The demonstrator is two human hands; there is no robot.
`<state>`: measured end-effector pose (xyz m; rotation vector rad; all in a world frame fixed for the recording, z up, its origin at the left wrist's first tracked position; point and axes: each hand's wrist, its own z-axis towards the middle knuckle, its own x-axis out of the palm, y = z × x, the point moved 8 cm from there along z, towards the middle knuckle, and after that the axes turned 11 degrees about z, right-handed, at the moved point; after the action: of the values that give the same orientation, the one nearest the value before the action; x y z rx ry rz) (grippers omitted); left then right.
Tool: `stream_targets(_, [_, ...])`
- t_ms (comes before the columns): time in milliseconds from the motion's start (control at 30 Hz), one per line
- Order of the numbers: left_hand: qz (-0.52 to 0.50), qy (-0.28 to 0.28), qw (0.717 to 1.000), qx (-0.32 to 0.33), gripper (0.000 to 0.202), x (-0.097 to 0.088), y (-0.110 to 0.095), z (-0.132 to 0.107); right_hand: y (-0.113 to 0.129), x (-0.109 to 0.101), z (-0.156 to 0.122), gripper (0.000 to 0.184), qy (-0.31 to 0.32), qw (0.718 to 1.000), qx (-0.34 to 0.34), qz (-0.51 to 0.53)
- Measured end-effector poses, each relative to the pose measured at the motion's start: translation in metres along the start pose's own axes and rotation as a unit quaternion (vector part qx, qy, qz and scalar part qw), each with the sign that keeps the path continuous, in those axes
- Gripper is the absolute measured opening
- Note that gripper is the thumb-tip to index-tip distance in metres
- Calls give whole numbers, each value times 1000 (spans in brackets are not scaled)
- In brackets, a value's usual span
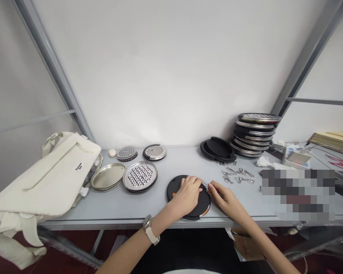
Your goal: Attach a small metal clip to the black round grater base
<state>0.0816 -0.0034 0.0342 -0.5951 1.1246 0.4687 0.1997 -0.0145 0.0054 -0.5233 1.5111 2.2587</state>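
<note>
A round black disc with an orange edge (177, 186) lies flat near the front edge of the grey table (117, 207). My left hand (187, 194) rests on top of it, fingers pressing down. My right hand (224, 197) is at the disc's right rim, fingertips pinching a small metal clip (206, 185) against the rim. Several loose metal clips (237, 175) lie just beyond my right hand.
A perforated metal grater disc (140, 176) and plain metal plates (108, 177) lie left of the disc, two smaller grater discs (154, 152) behind. Black lids (218, 149) and a tall stack of discs (255, 134) stand at the back right. A cream bag (42, 179) overhangs the left end.
</note>
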Motion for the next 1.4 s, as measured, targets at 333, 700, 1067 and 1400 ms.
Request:
stream_targets(333, [0, -6, 1000, 5, 18, 0, 0, 0, 0, -1, -1, 32, -7, 1000, 1, -4])
stream_targets(700, [-2, -20, 1000, 11, 15, -3, -1, -1, 2, 0, 0, 29, -8, 1000, -6, -22])
stream_targets(1067, [-14, -27, 1000, -5, 19, -2, 2, -2, -3, 3, 1, 26, 2, 1000, 7, -11])
stream_targets(1400, [-14, -44, 999, 1, 23, 1, 3, -2, -4, 2, 0, 26, 3, 1000, 18, -1])
